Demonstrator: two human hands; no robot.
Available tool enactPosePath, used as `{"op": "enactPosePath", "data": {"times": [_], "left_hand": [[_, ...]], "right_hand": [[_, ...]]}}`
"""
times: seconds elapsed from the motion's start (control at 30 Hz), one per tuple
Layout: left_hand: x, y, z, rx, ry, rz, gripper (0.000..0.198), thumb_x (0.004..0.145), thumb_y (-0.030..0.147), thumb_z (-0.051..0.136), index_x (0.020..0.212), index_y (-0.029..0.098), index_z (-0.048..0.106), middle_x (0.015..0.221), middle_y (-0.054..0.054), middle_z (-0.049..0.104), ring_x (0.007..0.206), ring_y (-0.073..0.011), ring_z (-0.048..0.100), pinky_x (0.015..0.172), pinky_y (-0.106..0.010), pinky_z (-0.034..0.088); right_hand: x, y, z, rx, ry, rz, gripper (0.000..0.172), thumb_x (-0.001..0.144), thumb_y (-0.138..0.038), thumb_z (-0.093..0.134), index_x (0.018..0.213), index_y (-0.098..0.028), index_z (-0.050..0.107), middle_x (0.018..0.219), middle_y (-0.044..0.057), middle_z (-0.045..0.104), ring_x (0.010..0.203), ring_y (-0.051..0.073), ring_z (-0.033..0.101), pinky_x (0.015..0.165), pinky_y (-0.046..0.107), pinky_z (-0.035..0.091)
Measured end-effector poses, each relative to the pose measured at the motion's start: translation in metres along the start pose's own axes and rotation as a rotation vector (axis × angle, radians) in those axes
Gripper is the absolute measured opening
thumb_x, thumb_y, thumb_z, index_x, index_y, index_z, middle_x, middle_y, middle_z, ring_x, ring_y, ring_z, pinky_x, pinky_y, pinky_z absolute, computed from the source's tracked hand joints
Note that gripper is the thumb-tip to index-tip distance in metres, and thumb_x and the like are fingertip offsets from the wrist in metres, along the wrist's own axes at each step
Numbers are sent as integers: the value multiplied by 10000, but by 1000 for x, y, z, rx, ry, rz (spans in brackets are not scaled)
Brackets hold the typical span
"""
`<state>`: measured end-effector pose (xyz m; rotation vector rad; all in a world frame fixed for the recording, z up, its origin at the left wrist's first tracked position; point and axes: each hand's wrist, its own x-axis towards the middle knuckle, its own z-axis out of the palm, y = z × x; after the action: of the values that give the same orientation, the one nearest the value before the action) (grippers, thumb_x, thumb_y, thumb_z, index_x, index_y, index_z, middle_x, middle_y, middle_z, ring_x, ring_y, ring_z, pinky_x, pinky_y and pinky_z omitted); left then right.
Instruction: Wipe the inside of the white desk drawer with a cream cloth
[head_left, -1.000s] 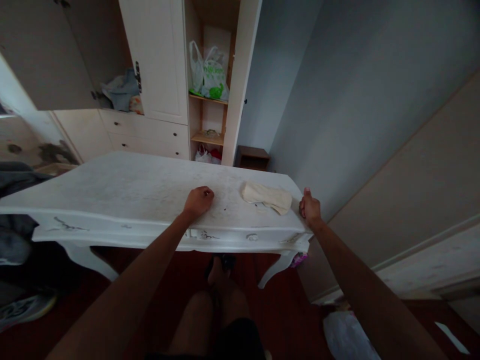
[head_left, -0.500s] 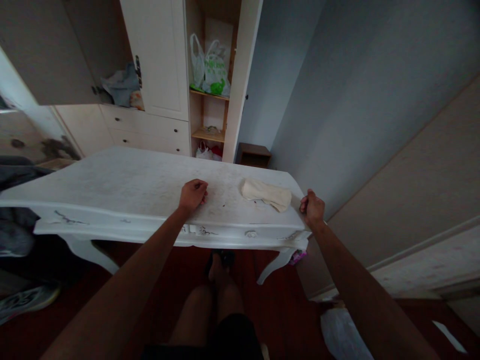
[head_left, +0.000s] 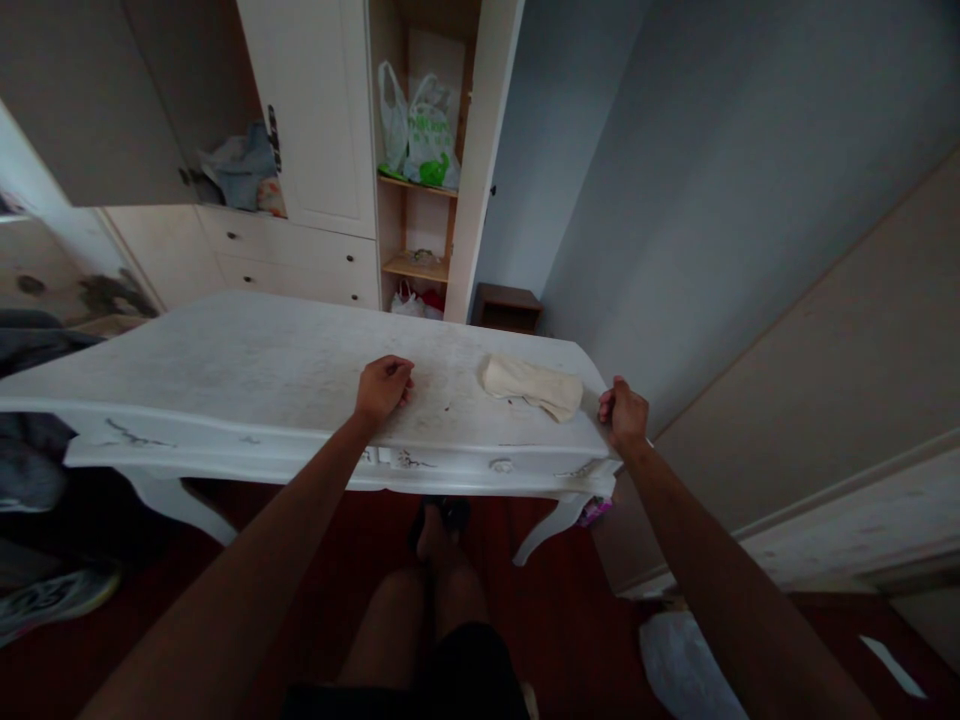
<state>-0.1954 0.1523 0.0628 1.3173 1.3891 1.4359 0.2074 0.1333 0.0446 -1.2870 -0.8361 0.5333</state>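
Observation:
A cream cloth (head_left: 534, 387), folded into a long bundle, lies near the right end of the white table (head_left: 247, 350). To its left, my left hand (head_left: 385, 387) rests on the tabletop with its fingers curled into a loose fist. No object shows in it. My right hand (head_left: 625, 412) is at the table's right edge, beside the cloth but apart from it. Its fingers are also curled into a fist, with nothing visible inside. Dark smudges and small specks mark the tabletop around my left hand.
Behind the table stands a white wardrobe (head_left: 315, 120) with open doors; plastic bags (head_left: 431, 140) sit on its shelf. A small brown cabinet (head_left: 508, 308) is in the back corner. The grey wall (head_left: 712, 180) runs along the right. A white bag (head_left: 686, 665) lies on the floor.

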Motion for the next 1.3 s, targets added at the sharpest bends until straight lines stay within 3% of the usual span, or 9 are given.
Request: {"op": "enactPosePath", "data": {"times": [0.33, 0.93, 1.3], "left_hand": [[-1, -2, -1, -59, -12, 16, 106, 773, 203, 557, 805, 156, 646, 520, 39, 580, 354, -103, 494, 349, -204, 359], [-5, 4, -1, -58, -6, -1, 108, 770, 184, 547, 794, 155, 648, 526, 38, 580, 362, -96, 487, 358, -204, 354], [-3, 1, -1, -45, -2, 0, 113, 776, 211, 551, 813, 158, 644, 534, 40, 582, 385, -100, 508, 379, -202, 363]], "right_hand": [[1, 2, -1, -24, -15, -7, 513, 836, -590, 624, 506, -202, 559, 359, -42, 477, 292, 73, 392, 317, 211, 301], [-2, -2, 0, -50, 5, 6, 476, 880, -496, 590, 507, -203, 558, 357, -38, 482, 292, 77, 398, 316, 210, 316], [-3, -2, 0, -53, -7, -10, 520, 870, -559, 606, 498, -199, 565, 360, -40, 478, 298, 74, 396, 324, 210, 313]]}}
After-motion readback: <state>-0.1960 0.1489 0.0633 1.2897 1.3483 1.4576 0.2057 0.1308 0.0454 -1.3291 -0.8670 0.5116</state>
